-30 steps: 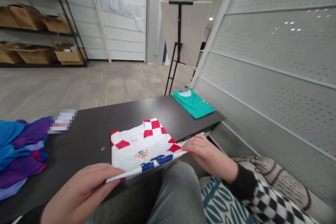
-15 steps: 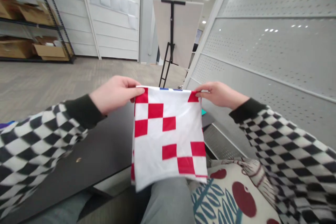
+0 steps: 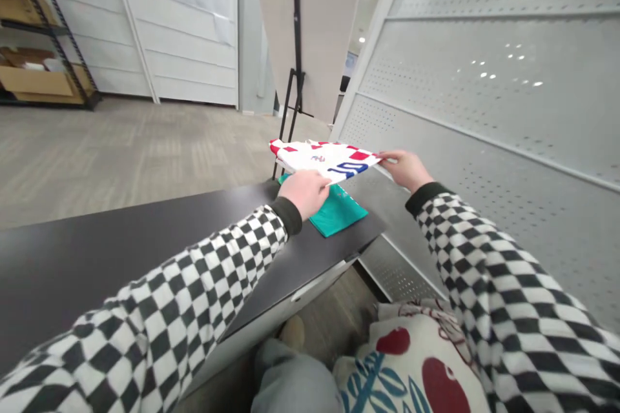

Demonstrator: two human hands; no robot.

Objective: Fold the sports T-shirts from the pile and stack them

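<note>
A folded red-and-white checkered jersey with a blue number 10 is stretched between my two hands above the dark table. My left hand pinches its near left corner. At the near right corner, my right hand grips the edge between thumb and fingers. The jersey's far part reaches away from me, nearly flat. Under it on the table lies a folded teal garment, partly hidden by the jersey and my left hand.
The dark table runs to the left. A perforated grey panel rises at the right. Behind the table stands a board on a black easel. A patterned cushion sits low by my leg. Shelves with cardboard boxes are back left.
The jersey has gone from hanging upright before me to lying out nearly flat over the teal garment, farther forward. My left hand has moved right and down, and the number side now shows.
</note>
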